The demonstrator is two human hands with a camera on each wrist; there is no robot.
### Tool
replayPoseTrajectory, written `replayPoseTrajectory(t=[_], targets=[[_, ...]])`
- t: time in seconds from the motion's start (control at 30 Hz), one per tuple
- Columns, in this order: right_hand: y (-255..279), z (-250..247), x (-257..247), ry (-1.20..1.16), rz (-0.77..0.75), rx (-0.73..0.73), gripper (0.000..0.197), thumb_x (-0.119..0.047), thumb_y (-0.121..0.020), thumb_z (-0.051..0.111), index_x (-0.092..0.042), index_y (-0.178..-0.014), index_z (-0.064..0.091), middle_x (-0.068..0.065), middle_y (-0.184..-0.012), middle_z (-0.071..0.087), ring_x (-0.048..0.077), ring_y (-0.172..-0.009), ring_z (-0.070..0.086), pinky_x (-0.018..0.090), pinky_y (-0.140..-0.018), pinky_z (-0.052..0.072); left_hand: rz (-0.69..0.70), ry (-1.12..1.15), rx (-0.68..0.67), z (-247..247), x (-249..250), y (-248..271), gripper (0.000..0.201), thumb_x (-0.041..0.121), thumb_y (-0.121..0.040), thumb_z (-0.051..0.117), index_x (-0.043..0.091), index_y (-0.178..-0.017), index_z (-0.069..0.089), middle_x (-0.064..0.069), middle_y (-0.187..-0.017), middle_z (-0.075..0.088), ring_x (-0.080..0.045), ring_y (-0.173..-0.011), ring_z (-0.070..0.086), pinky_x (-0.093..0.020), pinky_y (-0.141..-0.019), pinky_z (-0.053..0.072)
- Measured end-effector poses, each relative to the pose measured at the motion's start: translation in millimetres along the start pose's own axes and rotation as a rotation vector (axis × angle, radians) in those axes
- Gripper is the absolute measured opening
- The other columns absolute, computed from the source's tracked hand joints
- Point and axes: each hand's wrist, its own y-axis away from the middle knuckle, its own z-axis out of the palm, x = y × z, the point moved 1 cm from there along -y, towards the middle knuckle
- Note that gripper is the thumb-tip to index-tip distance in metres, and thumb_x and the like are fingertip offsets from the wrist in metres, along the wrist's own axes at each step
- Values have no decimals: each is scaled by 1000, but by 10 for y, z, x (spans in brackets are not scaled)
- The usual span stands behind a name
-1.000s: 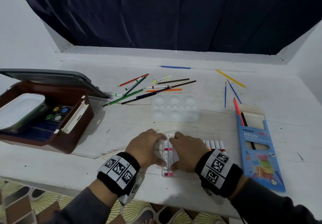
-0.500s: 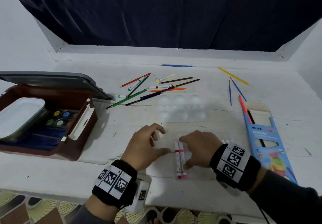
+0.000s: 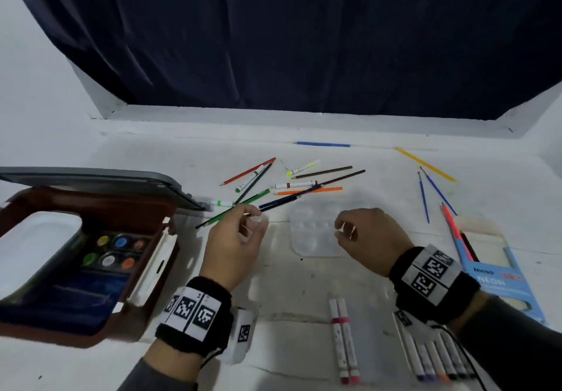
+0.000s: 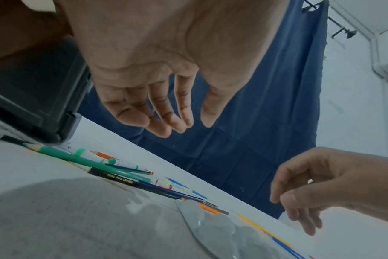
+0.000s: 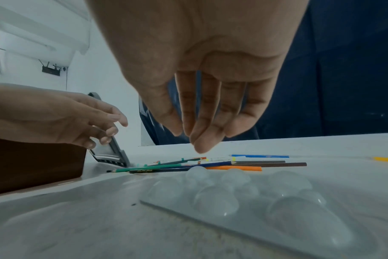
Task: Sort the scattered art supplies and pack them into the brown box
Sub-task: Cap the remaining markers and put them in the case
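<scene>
Brown open box (image 3: 91, 269) with paint pots at table's left side. Scattered coloured pencils and markers (image 3: 292, 185) behind clear plastic palette (image 3: 313, 235), near box lid. Left hand (image 3: 234, 238) above pencils, fingers loosely curled, apart, holding nothing. Right hand (image 3: 371, 235) above palette, fingers relaxed, empty. Two pink markers (image 3: 343, 342) near table's front edge.

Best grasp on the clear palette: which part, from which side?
Take the palette by its flat rim at the near edge, probably with the right hand hovering just above it. It lies domes-up and flat on the table, so pinch the thin rim rather than the rounded wells.
</scene>
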Motion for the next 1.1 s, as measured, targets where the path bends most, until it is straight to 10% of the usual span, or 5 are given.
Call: replayPoseTrajectory(t=[0.27, 0.53, 0.83, 1.1], targets=[[-1045, -41, 103, -3, -164, -30, 10, -26, -89, 55, -22, -93, 64, -6, -90, 62, 18, -85, 58, 32, -75, 47, -41, -439, -92, 234, -116, -1039, 28, 9, -91, 58, 11, -120, 60, -15, -110, 61, -32, -102, 59, -40, -91, 49], [-1838, 211, 55, 130, -261, -218, 36, -13, -94, 47, -18, -127, 62, 4, -125, 63, 25, -116, 57, 34, -97, 47, -249, -926, -431, 379, -342, -1690, 43, 15, -94, 50, 27, -134, 43, -9, -126, 48, -31, -117, 52, -42, -97, 49], [-1980, 279, -21, 419, -271, -258, 18, -3, -86, 53, -20, -87, 57, 6, -108, 64, 29, -102, 63, 30, -71, 41, -220, -906, -465, 411, -400, -1871, 39, 17, -93, 54, 22, -130, 45, -10, -117, 62, -30, -107, 61, -37, -89, 52], [-1510, -143, 54, 127, -161, -73, 37, -7, -81, 53, -24, -114, 51, 0, -107, 60, 24, -102, 57, 33, -79, 46, -194, -614, -389, 248, -57, -1698, 51, 14, -92, 57, 22, -141, 45, -9, -126, 59, -26, -115, 56, -29, -96, 45]])
